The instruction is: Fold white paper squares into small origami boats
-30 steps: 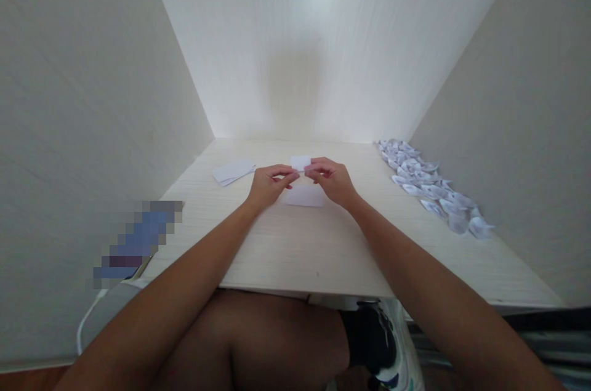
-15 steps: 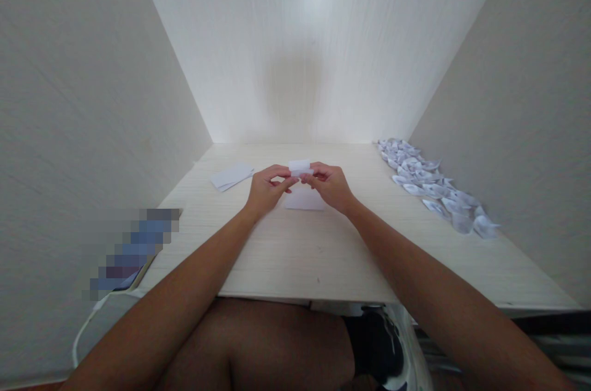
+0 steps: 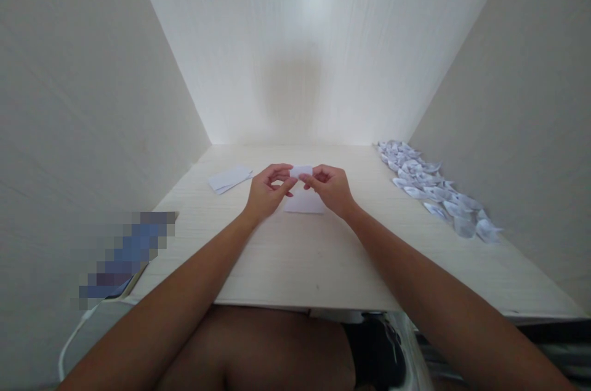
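Observation:
A small folded piece of white paper (image 3: 301, 171) is held up between my two hands, above the table. My left hand (image 3: 271, 189) pinches its left side between thumb and fingers. The right side is pinched by my right hand (image 3: 329, 186), with its thumb on the near face. Below the hands, a flat white sheet of paper (image 3: 305, 202) lies on the table, its far part hidden by the hands and the held paper.
Flat white paper slips (image 3: 229, 179) lie at the left of the pale table (image 3: 295, 262). Many folded white paper pieces (image 3: 425, 178) are piled along the right wall. A pixelated phone-like object (image 3: 132, 255) is at the left edge. Walls enclose the back and both sides.
The upper flap of the held paper, standing apart from the lower part before, is now folded down into one small piece. Both hands stay in nearly the same place; the view has shifted slightly.

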Demonstrator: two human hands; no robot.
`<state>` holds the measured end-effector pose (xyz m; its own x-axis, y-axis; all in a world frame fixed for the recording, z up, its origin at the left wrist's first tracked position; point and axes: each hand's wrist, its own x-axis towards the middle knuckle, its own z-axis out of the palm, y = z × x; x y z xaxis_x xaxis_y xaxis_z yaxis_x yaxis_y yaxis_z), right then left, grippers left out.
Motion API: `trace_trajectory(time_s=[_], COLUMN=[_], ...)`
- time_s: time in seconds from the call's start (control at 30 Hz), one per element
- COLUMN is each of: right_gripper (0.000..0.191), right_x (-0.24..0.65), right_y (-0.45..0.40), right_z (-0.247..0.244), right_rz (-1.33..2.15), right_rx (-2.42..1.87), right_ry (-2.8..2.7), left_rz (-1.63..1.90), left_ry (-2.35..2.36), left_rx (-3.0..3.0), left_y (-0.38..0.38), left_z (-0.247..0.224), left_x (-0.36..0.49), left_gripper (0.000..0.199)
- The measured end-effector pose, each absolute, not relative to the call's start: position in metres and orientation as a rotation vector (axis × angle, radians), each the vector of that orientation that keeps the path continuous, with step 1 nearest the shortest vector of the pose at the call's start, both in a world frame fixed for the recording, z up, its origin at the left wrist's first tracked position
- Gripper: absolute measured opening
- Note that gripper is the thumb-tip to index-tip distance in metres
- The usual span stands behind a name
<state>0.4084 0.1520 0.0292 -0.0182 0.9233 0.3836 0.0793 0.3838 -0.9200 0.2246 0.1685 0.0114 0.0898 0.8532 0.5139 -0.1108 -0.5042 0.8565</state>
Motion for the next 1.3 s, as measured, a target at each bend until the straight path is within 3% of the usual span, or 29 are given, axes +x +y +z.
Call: trace_trajectory(time_s=[0.3, 0.47, 0.73, 1.3], right_gripper=[0.057, 0.069, 0.050, 0.046], right_x=[0.405, 0.405, 0.406, 0.406], right_y=[0.153, 0.153, 0.155, 0.153], right_z=[0.025, 0.026, 0.023, 0.025], right_rz=[0.952, 0.953, 0.921, 0.921], right_rx=[-0.899, -0.861, -0.829, -0.846], right_ry=[-1.377, -1.397, -1.433, -1.445], left_rz=[1.546, 1.540, 1.509, 1.457], left_ry=[0.759, 0.774, 0.802, 0.772], left_rx=[1.504, 1.501, 1.488, 1.446], left_y=[0.169, 0.167, 0.167, 0.167], left_z=[0.014, 0.017, 0.020, 0.021], left_x=[0.227, 0.227, 0.226, 0.224], left_gripper=[0.041, 0.041, 0.044, 0.042])
